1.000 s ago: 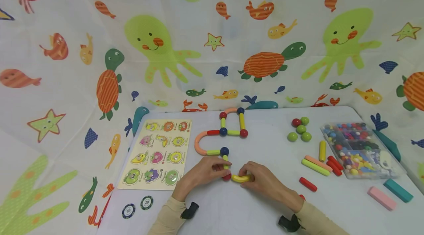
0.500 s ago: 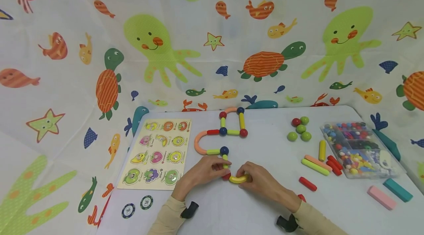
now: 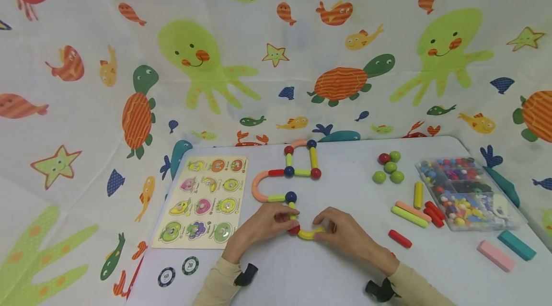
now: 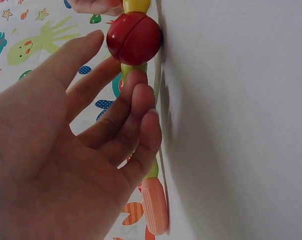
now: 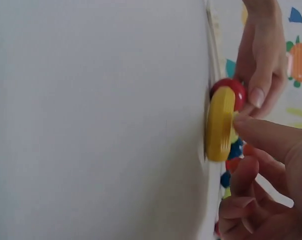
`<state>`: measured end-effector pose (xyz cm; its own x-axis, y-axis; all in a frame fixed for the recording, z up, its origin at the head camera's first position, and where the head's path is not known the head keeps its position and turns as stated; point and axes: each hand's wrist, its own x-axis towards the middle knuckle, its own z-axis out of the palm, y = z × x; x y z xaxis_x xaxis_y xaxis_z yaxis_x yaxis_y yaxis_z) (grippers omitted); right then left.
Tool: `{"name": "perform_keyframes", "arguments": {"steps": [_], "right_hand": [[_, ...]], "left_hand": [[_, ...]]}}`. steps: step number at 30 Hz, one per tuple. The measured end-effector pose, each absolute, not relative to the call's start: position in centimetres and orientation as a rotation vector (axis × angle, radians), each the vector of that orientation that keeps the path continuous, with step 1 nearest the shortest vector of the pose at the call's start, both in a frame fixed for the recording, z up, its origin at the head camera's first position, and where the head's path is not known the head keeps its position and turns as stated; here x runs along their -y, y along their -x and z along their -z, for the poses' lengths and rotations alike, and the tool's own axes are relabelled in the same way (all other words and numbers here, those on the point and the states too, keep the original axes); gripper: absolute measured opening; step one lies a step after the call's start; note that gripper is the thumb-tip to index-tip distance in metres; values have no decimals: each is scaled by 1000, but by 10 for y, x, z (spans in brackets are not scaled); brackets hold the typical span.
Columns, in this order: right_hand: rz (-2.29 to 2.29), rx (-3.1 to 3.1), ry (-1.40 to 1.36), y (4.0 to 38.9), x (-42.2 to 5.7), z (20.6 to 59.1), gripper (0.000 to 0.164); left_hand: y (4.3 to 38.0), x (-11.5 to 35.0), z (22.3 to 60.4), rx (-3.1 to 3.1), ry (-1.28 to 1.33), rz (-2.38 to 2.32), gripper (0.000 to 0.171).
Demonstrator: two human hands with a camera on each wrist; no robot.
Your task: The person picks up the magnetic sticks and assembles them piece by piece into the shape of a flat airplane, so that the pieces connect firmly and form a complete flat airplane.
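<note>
A curved yellow magnetic stick [image 3: 307, 235] lies on the table, one end against a red ball [image 4: 134, 39]. A light green stick [image 3: 292, 208] runs from that ball up to a dark blue ball [image 3: 291, 197]. My left hand [image 3: 269, 223] is beside the red ball, its fingertips at the green stick and its thumb slightly apart from the ball in the left wrist view. My right hand [image 3: 347, 232] is at the yellow stick's free end. In the right wrist view its thumb tip is at the yellow stick [image 5: 220, 125], while the other fingers stand apart, loosely bent.
The chain continues through a peach arc [image 3: 258, 186] to a closed loop at the back. A fruit puzzle board [image 3: 170, 243] lies left, above two poker chips [image 3: 190, 266]. Loose sticks [image 3: 400, 239], green balls [image 3: 390, 167] and a divided bead box [image 3: 472, 196] lie right.
The yellow curved stick has moved slightly left and turned against the red ball. My right fingers have spread from their pinch on it. My left hand has stayed nearly still.
</note>
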<state>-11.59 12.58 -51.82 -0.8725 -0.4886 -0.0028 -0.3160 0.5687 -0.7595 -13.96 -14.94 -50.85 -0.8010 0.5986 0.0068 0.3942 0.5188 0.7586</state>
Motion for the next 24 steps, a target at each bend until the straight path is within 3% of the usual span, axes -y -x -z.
{"name": "perform_keyframes", "arguments": {"steps": [13, 24], "right_hand": [[1356, -2843, 277, 142, -181, 507, 33], [1332, -2938, 127, 169, -223, 510, 37]], "left_hand": [[140, 149, 509, -2532, -847, -1211, 31], [138, 145, 509, -2587, -829, -1246, 34]]}}
